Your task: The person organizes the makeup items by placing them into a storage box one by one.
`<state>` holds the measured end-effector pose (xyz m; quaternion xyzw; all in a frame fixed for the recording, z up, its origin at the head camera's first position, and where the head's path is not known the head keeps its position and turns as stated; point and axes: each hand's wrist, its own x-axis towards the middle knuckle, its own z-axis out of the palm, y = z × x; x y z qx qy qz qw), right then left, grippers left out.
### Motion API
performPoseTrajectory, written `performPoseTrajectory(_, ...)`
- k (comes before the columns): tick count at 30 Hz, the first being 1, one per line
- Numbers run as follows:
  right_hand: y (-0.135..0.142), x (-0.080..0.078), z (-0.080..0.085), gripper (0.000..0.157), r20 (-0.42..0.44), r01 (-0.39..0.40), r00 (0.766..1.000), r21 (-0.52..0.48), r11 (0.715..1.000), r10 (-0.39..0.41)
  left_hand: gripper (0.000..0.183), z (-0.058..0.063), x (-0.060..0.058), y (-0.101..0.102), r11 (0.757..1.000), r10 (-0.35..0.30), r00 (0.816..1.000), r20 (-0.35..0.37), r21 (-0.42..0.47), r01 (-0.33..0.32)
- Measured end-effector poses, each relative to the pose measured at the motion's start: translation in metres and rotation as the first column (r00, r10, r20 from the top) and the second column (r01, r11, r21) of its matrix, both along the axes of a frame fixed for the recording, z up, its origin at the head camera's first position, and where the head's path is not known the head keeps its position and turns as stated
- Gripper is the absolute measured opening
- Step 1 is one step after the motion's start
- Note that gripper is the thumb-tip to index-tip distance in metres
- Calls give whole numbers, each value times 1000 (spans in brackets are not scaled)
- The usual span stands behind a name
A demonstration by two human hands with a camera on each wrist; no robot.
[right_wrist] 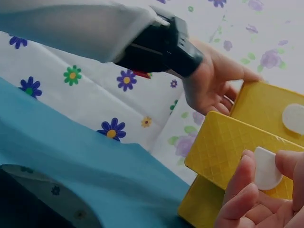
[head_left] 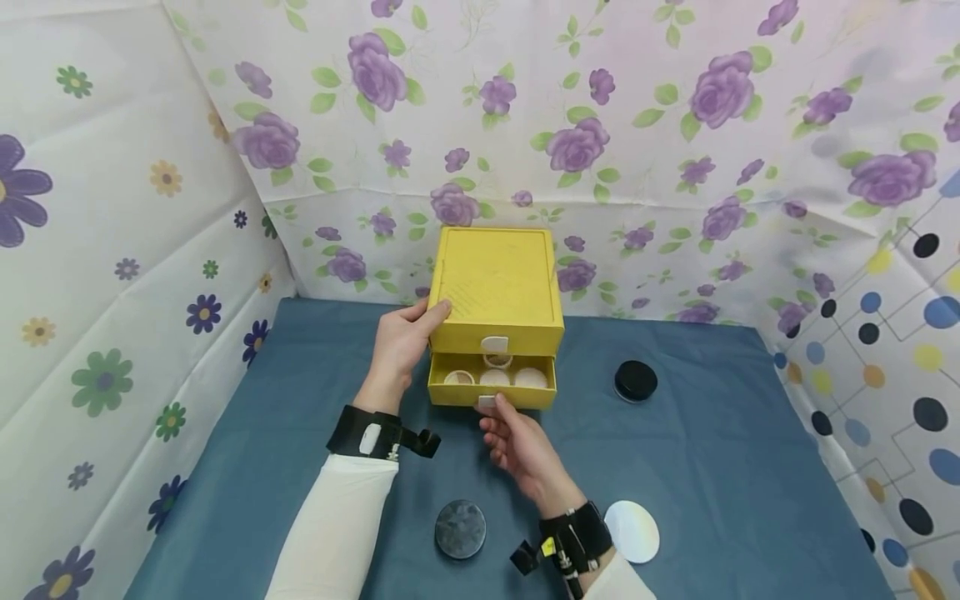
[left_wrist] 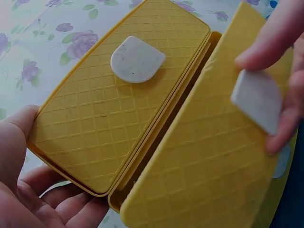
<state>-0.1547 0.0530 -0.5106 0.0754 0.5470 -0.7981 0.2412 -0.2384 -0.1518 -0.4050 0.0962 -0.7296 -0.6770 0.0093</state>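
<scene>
A yellow drawer box (head_left: 495,275) stands at the back of the table, its top drawer closed and a lower drawer (head_left: 450,396) pulled out. My left hand (head_left: 401,337) holds the box's left side, thumb near the top edge and fingers around the side. With thumb and fingers my right hand (head_left: 525,454) pinches the white pull tab (right_wrist: 268,168) of the lower drawer. Several small round pale items (head_left: 531,378) lie inside that drawer; their kind is too small to tell. Another yellow section (right_wrist: 202,204) shows beneath the drawer in the right wrist view.
A black round container (head_left: 635,381) sits right of the box. Nearer the front are a dark round disc (head_left: 461,529) between the forearms and a white disc (head_left: 632,532) beside the right wrist. Flowered sheets (head_left: 450,167) hang behind the blue tabletop (head_left: 720,467).
</scene>
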Motion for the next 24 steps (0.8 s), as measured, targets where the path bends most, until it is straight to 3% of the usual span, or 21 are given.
performPoseTrajectory(12,-6,-39,1,74,-30,53,998,-17,998,-53,71,1,-1,0,1000,4,1000,-6,10,-4)
performPoseTrajectory(19,-6,-47,2,71,-45,64,997,11,998,-63,71,0,-1,-1,1000,3,1000,-6,-7,-4)
performPoseTrajectory(24,-6,-48,3,71,-92,75,994,84,994,-68,71,1,0,0,1000,-1,1000,-4,-9,1)
